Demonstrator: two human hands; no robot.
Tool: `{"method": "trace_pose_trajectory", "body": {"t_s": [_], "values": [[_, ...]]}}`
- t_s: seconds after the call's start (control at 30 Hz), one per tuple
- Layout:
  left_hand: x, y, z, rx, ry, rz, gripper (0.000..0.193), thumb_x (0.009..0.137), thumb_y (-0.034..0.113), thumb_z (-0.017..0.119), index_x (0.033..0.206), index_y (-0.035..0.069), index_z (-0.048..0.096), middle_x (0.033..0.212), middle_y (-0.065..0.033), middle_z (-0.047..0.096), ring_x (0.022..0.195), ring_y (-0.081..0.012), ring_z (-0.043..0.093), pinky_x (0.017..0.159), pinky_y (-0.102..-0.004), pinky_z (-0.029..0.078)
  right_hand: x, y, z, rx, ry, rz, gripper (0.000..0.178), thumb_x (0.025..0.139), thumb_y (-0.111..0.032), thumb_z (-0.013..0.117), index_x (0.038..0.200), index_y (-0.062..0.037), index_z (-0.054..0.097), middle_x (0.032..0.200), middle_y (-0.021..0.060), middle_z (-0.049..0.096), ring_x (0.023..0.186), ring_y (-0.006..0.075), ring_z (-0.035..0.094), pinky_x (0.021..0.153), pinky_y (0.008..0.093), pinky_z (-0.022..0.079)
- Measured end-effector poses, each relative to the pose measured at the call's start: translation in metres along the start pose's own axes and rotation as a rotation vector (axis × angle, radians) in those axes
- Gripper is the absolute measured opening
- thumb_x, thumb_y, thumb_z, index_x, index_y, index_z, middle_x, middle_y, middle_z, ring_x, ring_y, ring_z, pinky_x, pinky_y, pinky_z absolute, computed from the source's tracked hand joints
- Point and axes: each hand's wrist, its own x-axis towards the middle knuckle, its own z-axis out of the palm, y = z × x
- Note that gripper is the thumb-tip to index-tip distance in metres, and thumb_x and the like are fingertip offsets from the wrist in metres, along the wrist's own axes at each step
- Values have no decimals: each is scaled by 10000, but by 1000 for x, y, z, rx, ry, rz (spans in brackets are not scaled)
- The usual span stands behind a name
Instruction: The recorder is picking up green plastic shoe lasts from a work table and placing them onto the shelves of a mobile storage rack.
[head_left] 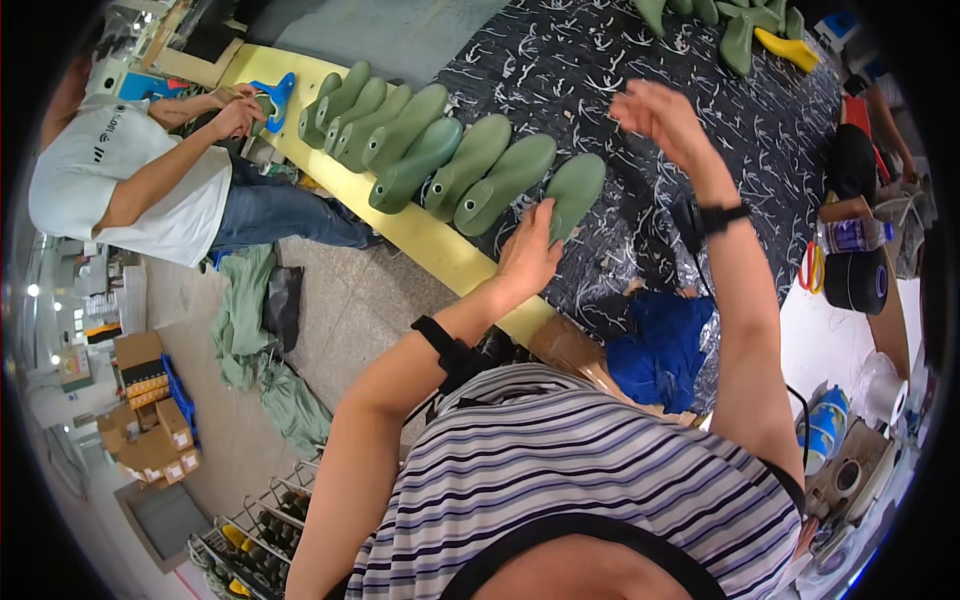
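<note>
A row of green shoe lasts (pixel 510 178) runs along the edge of the table, side by side. My left hand (pixel 530 252) is closed around the near end of the rightmost green shoe last (pixel 577 192), its fingers along the left side. Farther right and higher, my right hand (pixel 655 118) is raised over the black, white-flecked table covering (pixel 560 75). Its fingers are stretched out with nothing in them.
A yellow strip (pixel 410 232) edges the table. At left, a co-worker (pixel 140 180) holds a blue tool (pixel 277 97). More green lasts (pixel 738 45) and a yellow one (pixel 787 48) lie at the far right. Blue cloth (pixel 660 350) sits nearby; cardboard boxes (pixel 150 440) stand lower left.
</note>
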Motion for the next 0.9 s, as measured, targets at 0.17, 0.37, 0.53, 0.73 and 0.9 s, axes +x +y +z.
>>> {"method": "trace_pose_trajectory", "body": {"t_s": [0.17, 0.37, 0.53, 0.73, 0.9], "values": [[6, -9, 12, -18, 122, 43, 572, 828, 89, 578, 1328, 34, 305, 1207, -277, 458, 1061, -474, 482, 883, -478, 421, -113, 33, 0, -14, -34, 192, 332, 917, -243, 572, 1142, -1, 542, 1001, 132, 635, 843, 197, 651, 673, 299, 545], [4, -33, -15, 90, 127, 100, 576, 800, 67, 607, 1318, 72, 355, 1159, -235, 479, 1038, -454, 483, 838, -495, 428, -218, 51, -8, 49, 106, 282, 279, 916, -192, 575, 1119, -2, 558, 958, 132, 643, 803, 200, 653, 661, 289, 545], [-12, -45, -35, 151, 134, 93, 611, 775, 83, 635, 1317, 23, 360, 1193, -225, 481, 1083, -420, 477, 904, -467, 396, -237, 74, 40, 44, -113, 403, 294, 925, -185, 557, 1140, 15, 537, 987, 142, 637, 847, 217, 646, 715, 310, 540], [-92, -36, -72, 28, 148, 142, 707, 759, 126, 676, 1338, 5, 288, 1250, -223, 434, 1120, -395, 453, 948, -465, 368, -244, 74, 110, -248, -333, 406, 287, 924, -172, 556, 1130, 27, 541, 974, 152, 638, 815, 210, 644, 678, 308, 543], [-203, -78, -94, -123, 136, -218, 560, 820, 133, 611, 1286, -34, 348, 1213, -262, 452, 1068, -423, 492, 901, -462, 411, -244, 84, 155, -403, -560, 446, 274, 922, -174, 565, 1101, 33, 550, 938, 143, 645, 791, 194, 645, 639, 287, 542]]}}
